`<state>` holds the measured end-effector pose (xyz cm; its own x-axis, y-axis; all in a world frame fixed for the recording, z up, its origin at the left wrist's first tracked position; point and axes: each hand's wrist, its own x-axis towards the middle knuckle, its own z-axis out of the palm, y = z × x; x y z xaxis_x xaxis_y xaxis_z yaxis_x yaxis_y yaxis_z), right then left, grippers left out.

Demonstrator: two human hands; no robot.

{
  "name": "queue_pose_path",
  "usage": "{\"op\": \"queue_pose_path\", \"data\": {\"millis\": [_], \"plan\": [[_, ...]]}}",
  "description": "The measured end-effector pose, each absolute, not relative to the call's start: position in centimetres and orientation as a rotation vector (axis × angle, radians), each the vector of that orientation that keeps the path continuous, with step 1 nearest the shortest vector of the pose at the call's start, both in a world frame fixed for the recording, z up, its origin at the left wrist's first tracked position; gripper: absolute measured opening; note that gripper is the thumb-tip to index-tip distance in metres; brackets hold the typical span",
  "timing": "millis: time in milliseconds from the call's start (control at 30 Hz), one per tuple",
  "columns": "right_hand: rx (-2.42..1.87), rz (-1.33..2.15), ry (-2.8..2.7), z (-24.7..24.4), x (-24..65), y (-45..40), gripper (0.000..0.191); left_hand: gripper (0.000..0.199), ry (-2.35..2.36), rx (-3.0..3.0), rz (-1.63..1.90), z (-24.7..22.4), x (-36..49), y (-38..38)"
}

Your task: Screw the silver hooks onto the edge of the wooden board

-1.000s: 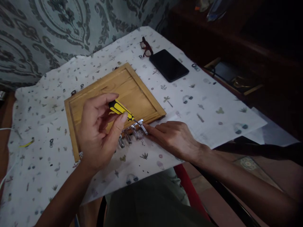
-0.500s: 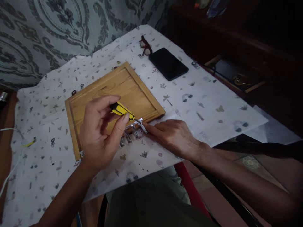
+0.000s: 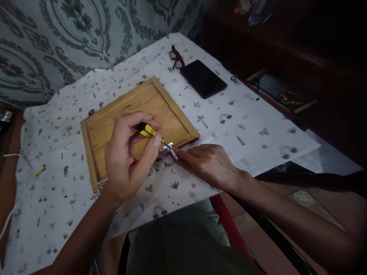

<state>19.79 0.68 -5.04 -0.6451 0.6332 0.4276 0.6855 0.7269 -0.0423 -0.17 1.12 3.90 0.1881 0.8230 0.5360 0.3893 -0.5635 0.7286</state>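
A wooden framed panel [image 3: 174, 110] lies on the patterned tablecloth. Along its near edge runs a metal strip with several hooks [image 3: 174, 154]. My left hand [image 3: 129, 152] grips a yellow and black screwdriver [image 3: 149, 131] by its handle, and the tip meets the metal piece near the panel's right corner. The fingertips of my right hand [image 3: 208, 164] press against that metal end from the right; whether they pinch it is hard to see. Part of the strip is hidden behind my left hand.
Beyond the panel lie a black phone [image 3: 204, 78] and dark red glasses [image 3: 177, 58]. A white cable [image 3: 14, 214] runs along the left side. An open drawer [image 3: 282, 91] is at the right, below a dark cabinet.
My left hand has turned around the screwdriver handle and shifted slightly right, its fingers now further over the handle. My right hand stays at the metal end.
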Motion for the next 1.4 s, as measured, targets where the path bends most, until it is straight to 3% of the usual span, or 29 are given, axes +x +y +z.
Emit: {"op": "queue_pose_path", "data": {"millis": [167, 600, 900, 1200, 1400], "plan": [[-1.034, -0.124, -2.496, -5.0, 19.7, 0.7, 0.029, 0.007, 1.098, 2.038, 1.371, 3.8, 1.0, 1.6], [-1.070, -0.029, -2.510, -4.8, 19.6, 0.8, 0.038, 0.016, 1.035, 1.698, 1.452, 2.8, 4.0, 2.2], [-1.070, 0.002, -2.518, -4.7, 19.4, 0.9, 0.046, 0.038, 0.920, 1.525, 1.593, 2.5, 5.5, 3.1], [-1.055, -0.005, -2.494, -5.0, 19.4, 0.9, 0.049, 0.034, 0.907, 1.442, 1.548, 2.6, 5.2, 3.5], [-1.074, 0.020, -2.520, -5.0, 19.4, 0.9, 0.044, 0.031, 1.013, 1.806, 1.411, 3.6, 3.1, 3.7]]}}
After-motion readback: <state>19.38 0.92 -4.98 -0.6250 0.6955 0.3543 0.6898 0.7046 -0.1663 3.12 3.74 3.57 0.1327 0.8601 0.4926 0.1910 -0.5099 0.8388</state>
